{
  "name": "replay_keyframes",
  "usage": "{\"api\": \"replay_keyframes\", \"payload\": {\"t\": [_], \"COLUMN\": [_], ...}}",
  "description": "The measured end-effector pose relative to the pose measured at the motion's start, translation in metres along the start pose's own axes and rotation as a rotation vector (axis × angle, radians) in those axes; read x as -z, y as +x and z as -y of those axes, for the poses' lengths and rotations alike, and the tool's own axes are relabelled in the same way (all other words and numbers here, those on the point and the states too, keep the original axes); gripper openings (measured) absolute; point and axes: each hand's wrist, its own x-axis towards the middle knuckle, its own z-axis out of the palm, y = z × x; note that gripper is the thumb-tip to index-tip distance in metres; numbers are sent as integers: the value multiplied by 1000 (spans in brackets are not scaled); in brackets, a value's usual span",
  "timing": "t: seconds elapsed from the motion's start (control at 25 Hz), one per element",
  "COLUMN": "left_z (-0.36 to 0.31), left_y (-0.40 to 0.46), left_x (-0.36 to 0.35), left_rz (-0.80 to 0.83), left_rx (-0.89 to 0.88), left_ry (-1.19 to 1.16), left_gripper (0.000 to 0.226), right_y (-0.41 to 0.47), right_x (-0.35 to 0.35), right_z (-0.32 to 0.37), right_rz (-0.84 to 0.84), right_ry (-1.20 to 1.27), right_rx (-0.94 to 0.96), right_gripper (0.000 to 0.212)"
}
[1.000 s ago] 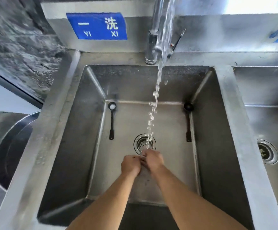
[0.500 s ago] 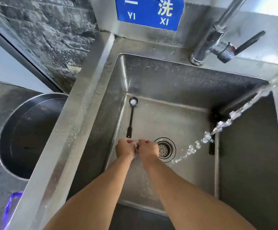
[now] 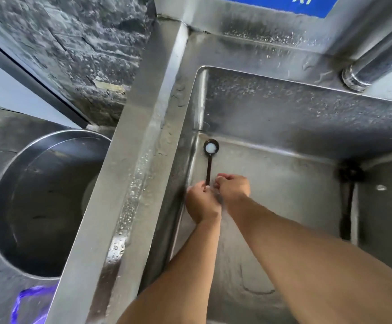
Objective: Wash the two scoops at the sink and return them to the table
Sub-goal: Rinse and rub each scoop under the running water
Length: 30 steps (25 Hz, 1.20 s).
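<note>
Two black long-handled scoops lie on the floor of the steel sink. The left scoop has white residue in its bowl, and its handle runs toward me along the left wall. My left hand pinches the near end of that handle. My right hand is right beside it with fingers curled; whether it touches the handle is hidden. The right scoop lies blurred by the right wall, away from both hands.
The faucet base stands on the back ledge at the upper right, under a blue sign. The sink's wide left rim separates it from a round metal tub. A purple band shows at the bottom left.
Both hands have moved from the drain and the water stream to the left wall, reaching the left scoop's handle. The view has swung left, and the stream and drain are out of sight.
</note>
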Motion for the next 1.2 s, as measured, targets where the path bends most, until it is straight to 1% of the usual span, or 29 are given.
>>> {"api": "replay_keyframes", "payload": {"t": [0.08, 0.16, 0.24, 0.36, 0.4, 0.48, 0.68, 0.88, 0.96, 1.04, 1.12, 1.2], "left_z": [-5, -5, -2, -3, -5, -7, -8, -3, 1, 3, 5, 7], "left_y": [7, 13, 14, 14, 13, 13, 4, -21, -31, -41, -50, -63], "left_x": [-5, -11, -15, -18, -18, -18, -19, -11, -6, -1, 4, 9], "left_rz": [19, 15, 6, -6, -6, 3, 53, 153, 189, 235, 326, 450], "left_rx": [-21, -26, -26, 58, 79, 86, 114, 122, 113, 149, 186, 167], "left_ry": [31, 84, 82, -82, -103, -87, -149, -184, -185, -160, -132, -119], "left_gripper": [25, 25, 24, 20, 20, 19, 15, 17, 21, 27, 28, 20], "right_y": [7, 13, 17, 20, 20, 19, 20, 10, 4, -4, -13, -23], "right_x": [-4, -6, -7, -6, -6, -5, 7, 31, 41, 51, 63, 76], "right_z": [7, 11, 12, 14, 14, 14, 8, -8, -17, -26, -37, -48], "right_rz": [29, 67, 84, 98, 104, 119, 136, 120, 112, 107, 88, 96], "right_ry": [-115, -180, -240, -251, -255, -264, -209, -135, -124, -107, -92, -33], "right_rx": [52, 100, 148, 136, 130, 129, 86, 68, 75, 82, 94, 82], "right_gripper": [18, 11, 12, 11, 11, 12, 10, 9, 10, 13, 12, 10]}}
